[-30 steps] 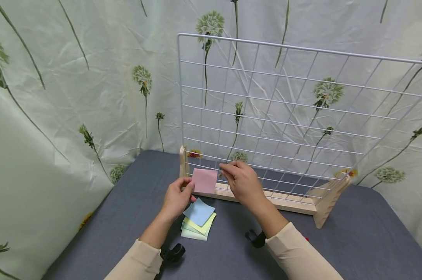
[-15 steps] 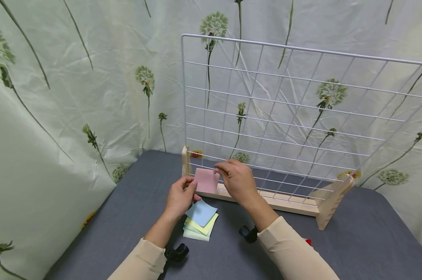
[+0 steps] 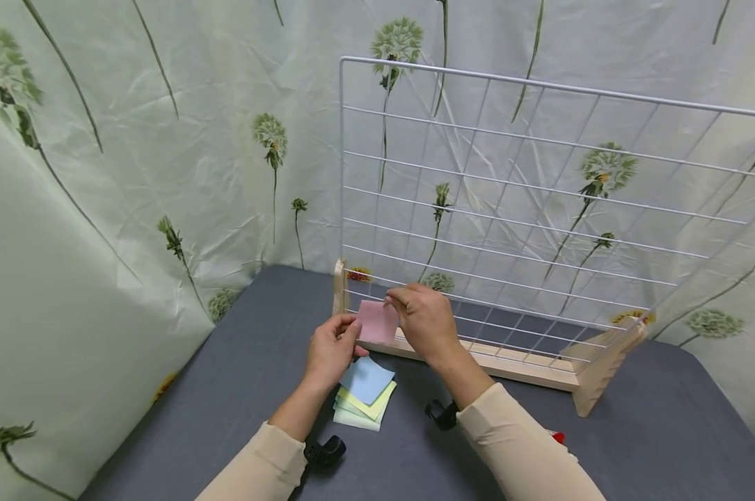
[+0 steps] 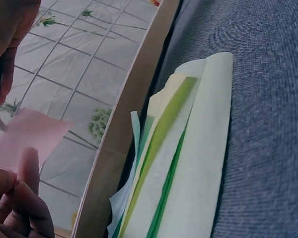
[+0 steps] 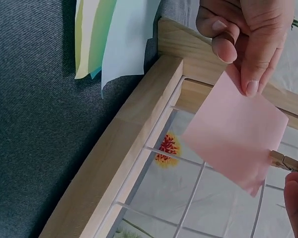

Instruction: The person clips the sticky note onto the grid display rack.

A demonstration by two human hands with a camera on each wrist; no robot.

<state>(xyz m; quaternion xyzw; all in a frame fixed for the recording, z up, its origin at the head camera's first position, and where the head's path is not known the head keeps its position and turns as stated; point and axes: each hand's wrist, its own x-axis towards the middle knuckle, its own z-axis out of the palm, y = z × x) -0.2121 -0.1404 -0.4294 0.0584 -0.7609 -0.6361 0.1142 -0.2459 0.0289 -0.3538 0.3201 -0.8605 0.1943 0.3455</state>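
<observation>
A square pink paper note [image 3: 378, 323] is held upright in front of the wire grid [image 3: 477, 209], low near its left end. My left hand [image 3: 331, 350] pinches it by one corner between thumb and forefinger. In the right wrist view, a small wooden clothespin [image 5: 284, 161] is pinched in my right hand [image 3: 428, 321]. Its tip meets the edge of the pink note, on the side away from my left hand. Just below my left hand lies a loose stack of blue, yellow and pale green notes [image 3: 367, 383].
A wooden base with notched end pieces [image 3: 605, 369] holds the grid upright on the dark grey table [image 3: 239, 390]. Something red [image 3: 559, 438] shows partly behind my right sleeve. A floral curtain [image 3: 214, 174] hangs behind and along the left side.
My right hand has moved left to the pink note's upper right corner, bringing the clothespin onto its edge. My left hand keeps its hold on the note. The head view has shifted slightly.
</observation>
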